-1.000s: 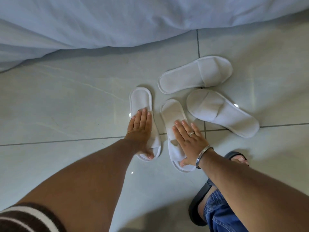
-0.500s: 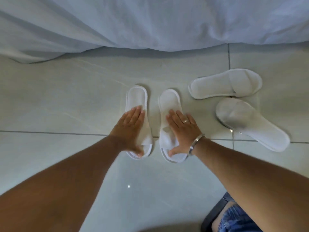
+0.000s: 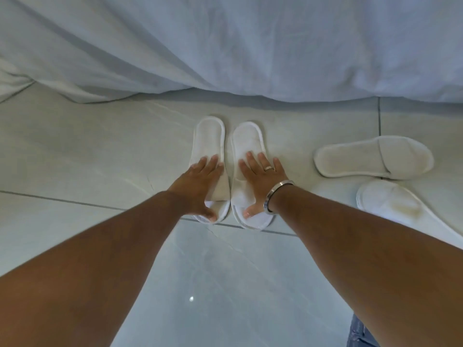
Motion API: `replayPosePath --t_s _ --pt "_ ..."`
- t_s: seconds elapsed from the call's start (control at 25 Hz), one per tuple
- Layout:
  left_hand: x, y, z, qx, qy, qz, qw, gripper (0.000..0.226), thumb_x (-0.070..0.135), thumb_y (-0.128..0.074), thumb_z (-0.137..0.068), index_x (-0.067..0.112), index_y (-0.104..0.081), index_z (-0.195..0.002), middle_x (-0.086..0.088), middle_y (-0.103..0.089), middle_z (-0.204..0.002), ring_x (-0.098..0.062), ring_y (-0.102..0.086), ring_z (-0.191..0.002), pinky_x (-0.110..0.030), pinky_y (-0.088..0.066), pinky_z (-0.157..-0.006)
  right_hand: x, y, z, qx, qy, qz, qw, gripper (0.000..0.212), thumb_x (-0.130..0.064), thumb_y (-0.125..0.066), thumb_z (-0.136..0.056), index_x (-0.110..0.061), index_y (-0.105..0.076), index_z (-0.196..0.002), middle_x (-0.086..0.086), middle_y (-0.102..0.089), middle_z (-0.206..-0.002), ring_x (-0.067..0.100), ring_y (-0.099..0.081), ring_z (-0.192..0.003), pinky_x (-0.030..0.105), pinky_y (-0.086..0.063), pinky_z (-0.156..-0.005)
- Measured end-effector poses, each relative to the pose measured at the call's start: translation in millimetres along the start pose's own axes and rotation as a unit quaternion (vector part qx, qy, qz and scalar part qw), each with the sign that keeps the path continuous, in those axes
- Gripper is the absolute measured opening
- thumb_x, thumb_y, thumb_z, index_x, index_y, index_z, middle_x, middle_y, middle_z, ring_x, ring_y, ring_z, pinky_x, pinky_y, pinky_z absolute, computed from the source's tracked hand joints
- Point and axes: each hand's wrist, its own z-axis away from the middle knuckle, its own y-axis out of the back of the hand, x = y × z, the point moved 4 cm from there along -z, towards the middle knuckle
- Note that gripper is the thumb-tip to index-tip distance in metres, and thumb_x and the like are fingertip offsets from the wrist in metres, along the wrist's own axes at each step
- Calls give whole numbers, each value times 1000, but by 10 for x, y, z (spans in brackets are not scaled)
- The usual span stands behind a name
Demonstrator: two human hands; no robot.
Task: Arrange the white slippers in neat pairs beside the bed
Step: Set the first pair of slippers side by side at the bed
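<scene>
Two white slippers lie side by side on the floor, heels toward the bed: the left slipper (image 3: 209, 136) and the right slipper (image 3: 248, 139), nearly touching and parallel. My left hand (image 3: 198, 186) presses flat on the left one, thumb at its toe opening. My right hand (image 3: 260, 181), with a ring and a metal bangle, lies flat on the right one, thumb hooked at its toe band. Another two slippers sit apart to the right: a sideways slipper (image 3: 370, 156) and an angled slipper (image 3: 400, 209) partly behind my right forearm.
The white bed sheet (image 3: 250, 46) hangs down to the floor across the top of the view, just beyond the slipper heels. Pale glossy floor tiles (image 3: 100, 151) with grout lines spread all around. A bit of my jeans (image 3: 358, 334) shows at bottom right.
Both hands have slid the two slippers toward the bed and brought them closer together and parallel. The view has shifted left, so the other two slippers now sit farther right.
</scene>
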Motion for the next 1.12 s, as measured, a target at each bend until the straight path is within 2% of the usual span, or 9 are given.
replayPosePath --t_s 0.04,0.2,0.28,0.48,0.64,0.76,0.92,1.12 --pt "-34 18 64 14 0 3 1000 140 59 -83 -56 19 11 -153 -6 19 -162 -28 14 -148 -41 -3 -121 -60 80 -7 5 5 17 1000 137 -77 -66 -50 -24 18 -145 3 24 -156 28 18 -142 54 6 -114" --pt "39 -144 228 -22 -35 -14 999 140 65 -79 -58 20 14 -152 -5 19 -162 -26 16 -148 -40 0 -121 -129 4 242 -16 26 18 999 138 -76 -66 -52 -20 17 -146 5 17 -158 30 13 -143 54 5 -114" --pt "-6 -108 241 -11 -25 -7 1000 137 68 -76 -58 21 11 -153 -4 16 -163 -24 14 -148 -42 -2 -122 20 43 355 -38 32 8 999 138 -74 -68 -52 -17 15 -146 7 12 -159 31 6 -144 52 2 -115" --pt "-148 -32 352 33 38 50 997 134 67 -80 -56 18 -1 -153 -5 6 -164 -26 3 -150 -42 -8 -122 399 111 750 -66 84 92 990 127 -66 -67 -64 -12 13 -146 11 8 -159 30 -1 -144 47 -8 -115" --pt "-265 -133 500 32 67 76 994 135 68 -79 -55 15 -2 -153 -5 0 -164 -25 1 -150 -42 -10 -122 359 42 953 -25 83 38 995 119 -64 -63 -70 -7 7 -147 14 1 -159 31 -8 -144 42 -16 -115" --pt "-302 -205 492 32 69 80 994 128 68 -75 -63 17 0 -154 -2 3 -164 -21 2 -150 -40 -8 -122 180 -54 783 5 78 -17 997 116 -62 -66 -68 -4 -3 -147 18 -9 -157 34 -16 -142 42 -23 -114" --pt "-240 -292 372 41 86 64 993 121 64 -70 -71 18 5 -154 -1 10 -164 -19 6 -150 -40 -3 -122 2 -183 459 25 93 13 995 112 -63 -67 -63 -4 -19 -145 21 -25 -153 38 -28 -138 48 -33 -108" --pt "-206 -320 352 50 81 30 995 117 68 -63 -75 19 8 -153 -4 15 -163 -21 17 -148 -44 5 -121 -67 -280 384 44 42 12 998 107 -66 -58 -65 -9 -19 -146 17 -20 -155 36 -25 -139 52 -29 -107"
